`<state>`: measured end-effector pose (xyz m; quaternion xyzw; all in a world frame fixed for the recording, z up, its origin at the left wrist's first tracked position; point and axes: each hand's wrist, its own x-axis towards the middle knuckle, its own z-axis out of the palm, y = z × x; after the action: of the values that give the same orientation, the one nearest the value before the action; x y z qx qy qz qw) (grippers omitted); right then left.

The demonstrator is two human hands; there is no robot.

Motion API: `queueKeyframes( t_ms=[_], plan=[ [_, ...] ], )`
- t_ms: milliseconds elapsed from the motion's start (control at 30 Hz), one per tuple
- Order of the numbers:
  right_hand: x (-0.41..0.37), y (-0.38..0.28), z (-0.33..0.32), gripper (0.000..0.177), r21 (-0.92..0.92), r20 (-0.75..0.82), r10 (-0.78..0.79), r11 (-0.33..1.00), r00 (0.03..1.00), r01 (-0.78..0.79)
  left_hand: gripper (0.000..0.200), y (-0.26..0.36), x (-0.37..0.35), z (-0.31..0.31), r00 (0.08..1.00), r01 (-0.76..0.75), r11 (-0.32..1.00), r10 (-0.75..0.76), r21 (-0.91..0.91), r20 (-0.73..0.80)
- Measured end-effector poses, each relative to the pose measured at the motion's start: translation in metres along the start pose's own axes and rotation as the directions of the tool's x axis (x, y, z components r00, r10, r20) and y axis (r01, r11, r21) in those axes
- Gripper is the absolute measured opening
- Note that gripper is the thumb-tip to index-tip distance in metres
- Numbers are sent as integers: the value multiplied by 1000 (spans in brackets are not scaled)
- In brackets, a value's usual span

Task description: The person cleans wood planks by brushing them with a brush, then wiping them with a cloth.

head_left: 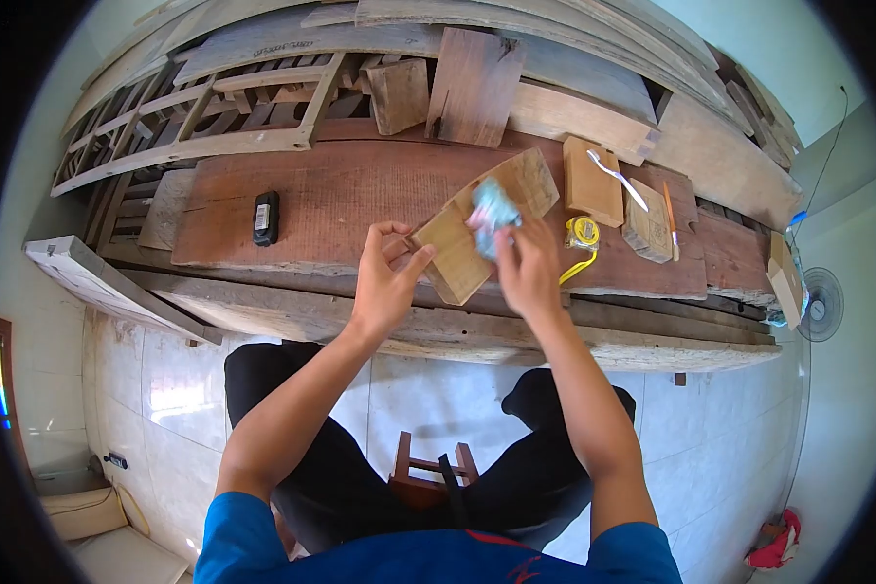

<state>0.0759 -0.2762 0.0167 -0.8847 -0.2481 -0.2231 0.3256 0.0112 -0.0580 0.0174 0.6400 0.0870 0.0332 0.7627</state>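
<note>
My left hand (389, 277) grips the left end of a light wooden board (450, 255), thumb on the near face. The board is held tilted above the reddish-brown plank. A crumpled light-blue and pink cloth (494, 216) is pressed against the board's face by my right hand (528, 261). The cloth and the fingertips are slightly blurred. Just right of my right hand a yellow tape measure (582, 234) lies with some of its blade out.
Wood blocks (594, 183) with a white toothbrush (618, 180) and an orange pencil (670, 204) lie to the right. A black device (266, 217) rests on the plank (311, 200) at left. Stacked boards (574, 58) and a wooden lattice frame (204, 117) stand behind. A small stool (419, 487) is below.
</note>
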Motion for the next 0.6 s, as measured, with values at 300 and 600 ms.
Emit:
queueKeyframes(
  t_ms=[300,600],
  plan=[
    [-18,-39,5,42,28,30,-229,973,973,228,40,-17,8,-5,1000,9,993,-12,-115,-20],
    [-21,-34,7,35,46,42,-243,970,969,241,40,-18,5,-9,998,-32,995,28,-91,-49]
  ],
)
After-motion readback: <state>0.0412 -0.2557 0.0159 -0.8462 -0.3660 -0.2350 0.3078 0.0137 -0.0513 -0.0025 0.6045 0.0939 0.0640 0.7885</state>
